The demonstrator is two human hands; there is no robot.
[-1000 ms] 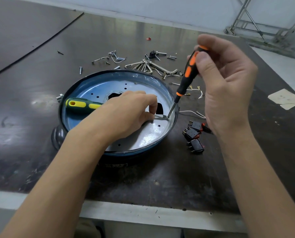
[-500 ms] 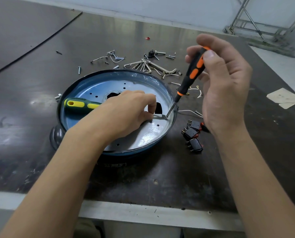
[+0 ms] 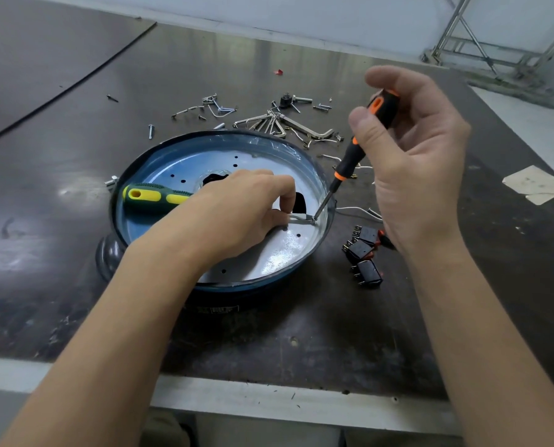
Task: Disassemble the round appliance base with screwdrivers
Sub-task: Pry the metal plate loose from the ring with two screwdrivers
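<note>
Head view: the round appliance base [image 3: 282, 253] sits on the table [image 3: 333, 333], mid-disassembly. The left hand [image 3: 237, 214] pinches a small metal tab [image 3: 301, 218] near its right rim while the right hand [image 3: 420, 162] grips the orange screwdriver [image 3: 346, 162], tip at the tab's end. Next, likely steady turning with downward pressure so the tip doesn't slip

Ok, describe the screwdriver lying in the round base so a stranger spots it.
Find the round blue base on the dark table. Inside, on its left, lies the screwdriver, shaft under the left hand that pinches a metal strip. Its handle is green and yellow; the right hand grips an orange-and-black driver.
</note>
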